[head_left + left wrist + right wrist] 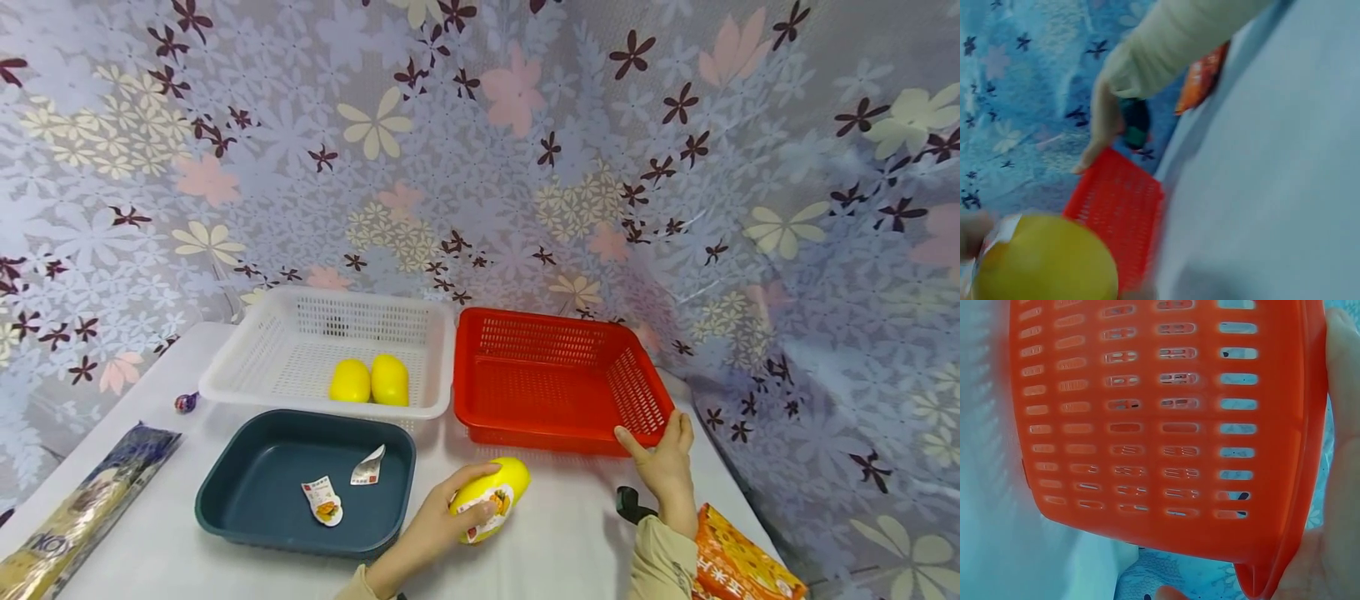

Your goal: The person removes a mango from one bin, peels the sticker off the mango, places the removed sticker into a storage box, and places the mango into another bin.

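A yellow egg-shaped item with a picture label point(491, 500) is gripped in my left hand point(442, 518), in front of the red basket. In the left wrist view its smooth yellow end point(1047, 262) fills the lower left corner. My right hand point(667, 467) holds the front right corner of the red plastic basket point(555, 439), thumb on the near rim and fingers over the right side. The right wrist view shows the basket's slotted side point(1147, 437) close up, with part of the hand point(1344, 456) along the rim. Nothing lies inside the red basket.
A white basket point(247, 358) with two yellow egg-shaped items point(370, 382) stands at the back left. Before it, a dark blue tray point(262, 492) holds two torn label pieces point(324, 502). A long packet point(82, 517) and a lollipop point(185, 403) lie left; an orange snack bag point(738, 554) lies right.
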Available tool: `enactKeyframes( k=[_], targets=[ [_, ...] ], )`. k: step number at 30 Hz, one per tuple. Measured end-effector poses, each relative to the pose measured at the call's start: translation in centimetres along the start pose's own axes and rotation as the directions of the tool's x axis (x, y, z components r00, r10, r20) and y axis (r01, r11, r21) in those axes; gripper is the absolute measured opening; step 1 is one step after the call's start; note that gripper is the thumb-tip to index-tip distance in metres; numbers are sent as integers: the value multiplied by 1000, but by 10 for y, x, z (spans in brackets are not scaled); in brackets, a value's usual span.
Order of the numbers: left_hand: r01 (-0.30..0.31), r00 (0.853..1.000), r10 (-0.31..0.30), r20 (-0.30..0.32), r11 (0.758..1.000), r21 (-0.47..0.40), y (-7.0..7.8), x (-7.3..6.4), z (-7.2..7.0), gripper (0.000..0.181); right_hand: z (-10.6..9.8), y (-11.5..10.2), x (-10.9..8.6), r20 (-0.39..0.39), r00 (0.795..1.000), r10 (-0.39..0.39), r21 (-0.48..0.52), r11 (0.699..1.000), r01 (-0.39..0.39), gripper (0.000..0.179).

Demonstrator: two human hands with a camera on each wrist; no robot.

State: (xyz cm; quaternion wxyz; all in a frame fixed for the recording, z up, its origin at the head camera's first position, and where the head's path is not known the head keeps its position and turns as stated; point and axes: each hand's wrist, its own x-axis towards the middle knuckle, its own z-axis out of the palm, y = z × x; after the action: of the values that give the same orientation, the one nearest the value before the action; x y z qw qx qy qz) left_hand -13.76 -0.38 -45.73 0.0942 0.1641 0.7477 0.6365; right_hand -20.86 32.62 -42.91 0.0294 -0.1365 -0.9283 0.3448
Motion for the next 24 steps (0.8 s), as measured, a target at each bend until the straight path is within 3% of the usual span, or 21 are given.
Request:
enactKeyframes(
  k=[4, 8, 15, 19, 22, 24],
  targets=[
    [87, 995, -83, -55, 994, 65, -9, -7, 6, 41, 1, 1, 1, -3, 1000, 2, 7, 1000, -2, 113],
    [117, 989, -102, -111, 984, 136, -16, -7, 9, 40, 1, 2, 2, -3, 1000, 0, 11, 1000, 0, 113],
    [118, 984, -83, -157, 966, 231, -22, -5, 8, 37, -2, 0, 1, 20, 1000, 4, -16, 1000, -4, 112],
    [126, 977, -65, -202, 944, 304, -23, -5, 7, 35, -14, -14, -9, 66, 998, 8, -77, 997, -3, 113],
    [120, 963, -18, -271, 924, 363, -23, -6, 8, 30, -28, -34, -27, 47, 998, -36, -88, 995, 40, 111],
    [113, 948, 22, -319, 910, 398, -23, -7, 9, 28, -34, -50, -41, 18, 993, -117, -68, 991, 118, 108]
  ],
)
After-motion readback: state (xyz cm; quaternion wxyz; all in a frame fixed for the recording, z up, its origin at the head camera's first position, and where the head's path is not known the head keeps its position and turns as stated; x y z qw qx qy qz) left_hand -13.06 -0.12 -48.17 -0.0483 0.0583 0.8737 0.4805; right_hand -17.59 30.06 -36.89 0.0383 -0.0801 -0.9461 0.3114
